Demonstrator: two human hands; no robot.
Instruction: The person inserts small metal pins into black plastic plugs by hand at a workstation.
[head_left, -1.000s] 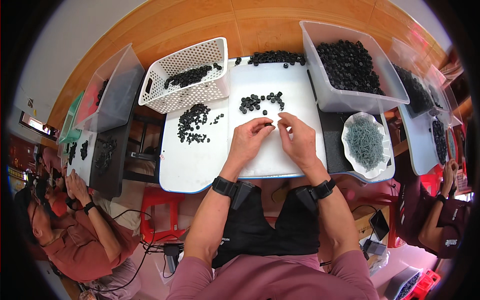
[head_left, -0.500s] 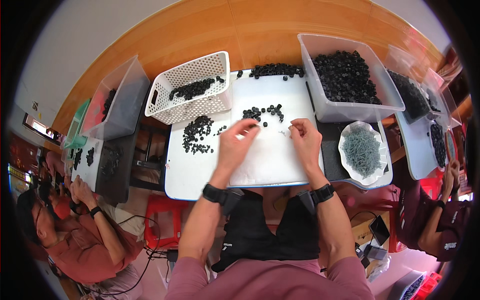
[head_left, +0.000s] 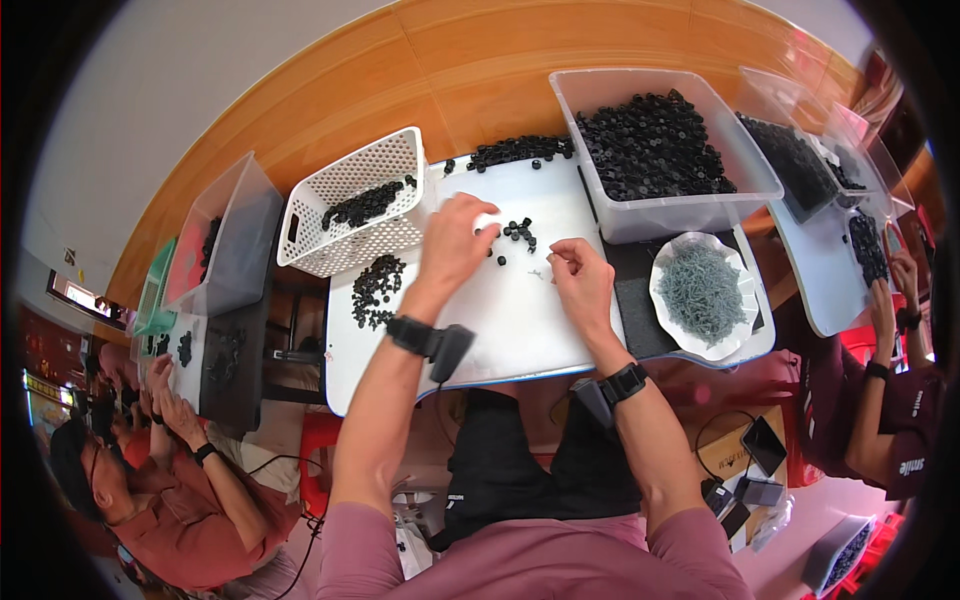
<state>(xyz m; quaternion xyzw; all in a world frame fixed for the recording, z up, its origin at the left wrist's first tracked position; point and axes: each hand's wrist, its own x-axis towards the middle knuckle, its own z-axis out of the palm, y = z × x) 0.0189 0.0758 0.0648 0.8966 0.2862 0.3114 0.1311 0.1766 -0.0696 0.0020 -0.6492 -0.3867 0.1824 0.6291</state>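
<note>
My left hand (head_left: 456, 243) is over the white board (head_left: 480, 335), beside the perforated basket. Its thumb and forefinger are apart, with no object visible between them, near a loose group of small black cylindrical caps (head_left: 521, 232). My right hand (head_left: 583, 284) is low over the board on the right, thumb and fingertips pinched together. Whatever those fingertips hold is too small to make out. Just left of them lie a few thin grey screws (head_left: 540, 273). On the board's left side is a pile of smaller black pieces (head_left: 376, 290).
A white perforated basket (head_left: 405, 232) with black caps stands back left. Behind the board is a row of caps (head_left: 520, 151). A clear bin (head_left: 680, 215) full of them stands back right, near a white scalloped dish (head_left: 745, 322) of grey screws. People work on both sides.
My left hand has moved away from me toward the basket side, and its fingers have spread. My right hand stays pinched beside the screws. The whole view has turned slightly.
</note>
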